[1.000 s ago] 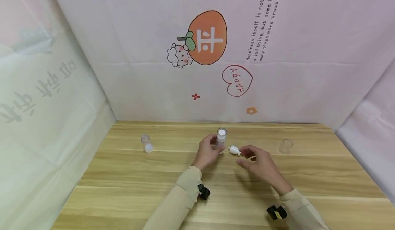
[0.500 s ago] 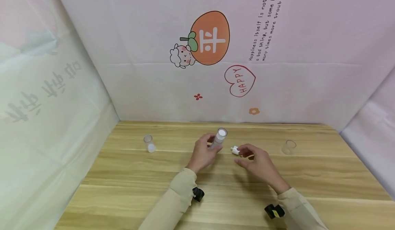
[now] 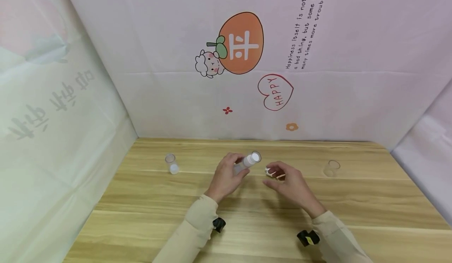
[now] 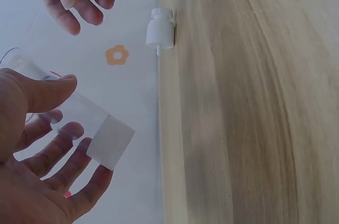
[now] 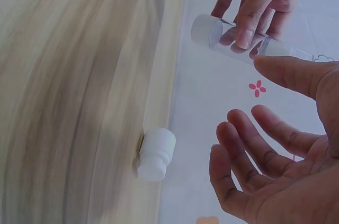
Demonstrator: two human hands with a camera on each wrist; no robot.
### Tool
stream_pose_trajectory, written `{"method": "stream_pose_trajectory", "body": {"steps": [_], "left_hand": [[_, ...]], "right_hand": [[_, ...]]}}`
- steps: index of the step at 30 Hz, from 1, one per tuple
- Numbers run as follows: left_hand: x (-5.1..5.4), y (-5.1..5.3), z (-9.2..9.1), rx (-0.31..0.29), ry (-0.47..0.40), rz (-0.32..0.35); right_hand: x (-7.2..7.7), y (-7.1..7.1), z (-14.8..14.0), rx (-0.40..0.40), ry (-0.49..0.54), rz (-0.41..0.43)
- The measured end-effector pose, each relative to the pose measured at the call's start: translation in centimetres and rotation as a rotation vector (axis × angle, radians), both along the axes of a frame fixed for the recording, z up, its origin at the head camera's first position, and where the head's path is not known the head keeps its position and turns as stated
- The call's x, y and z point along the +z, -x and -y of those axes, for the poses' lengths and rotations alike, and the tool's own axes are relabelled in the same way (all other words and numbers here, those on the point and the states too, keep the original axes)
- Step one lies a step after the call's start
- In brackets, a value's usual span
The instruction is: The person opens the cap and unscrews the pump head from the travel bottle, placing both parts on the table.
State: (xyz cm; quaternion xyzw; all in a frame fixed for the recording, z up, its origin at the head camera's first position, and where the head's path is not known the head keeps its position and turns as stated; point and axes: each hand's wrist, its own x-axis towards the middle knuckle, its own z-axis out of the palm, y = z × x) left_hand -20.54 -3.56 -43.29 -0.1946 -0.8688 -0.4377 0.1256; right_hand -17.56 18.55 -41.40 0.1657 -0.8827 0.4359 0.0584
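Observation:
My left hand (image 3: 225, 179) grips a slim clear bottle (image 4: 85, 108) between thumb and fingers. Its white base shows in the left wrist view, and its white-collared, clear-rimmed top leans right in the head view. Off to the right, my right hand (image 3: 290, 184) is held with loosely bent fingers and thumb apart, gripping nothing. A small white plastic piece (image 5: 157, 152) with a stepped neck and a thin tip lies on the wooden table near those fingers. In the head view, the right fingers partly cover it.
A clear container with a white bottom (image 3: 172, 164) lies at the left of the wooden table (image 3: 141, 212). To the right stands a clear open-rimmed cup or cap (image 3: 331, 169). Printed cloth (image 3: 176, 110) encloses the back and sides of the table.
The bottle has tilted from upright to leaning right in my left hand, which has shifted slightly left. My right hand has moved left and now covers more of the white piece.

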Motion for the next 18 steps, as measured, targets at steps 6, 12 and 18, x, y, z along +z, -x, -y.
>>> {"method": "stream_pose_trajectory", "body": {"steps": [6, 12, 18], "left_hand": [[0.1, -0.4, 0.6, -0.014, 0.065, -0.012], [0.0, -0.7, 1.0, -0.018, 0.105, -0.053], [-0.1, -0.9, 1.4, -0.014, 0.189, -0.127]], "right_hand": [[0.1, 0.3, 0.5, 0.007, 0.032, 0.017], [0.3, 0.5, 0.9, 0.025, 0.039, 0.016], [0.4, 0.6, 1.3, 0.045, 0.06, 0.024]]}}
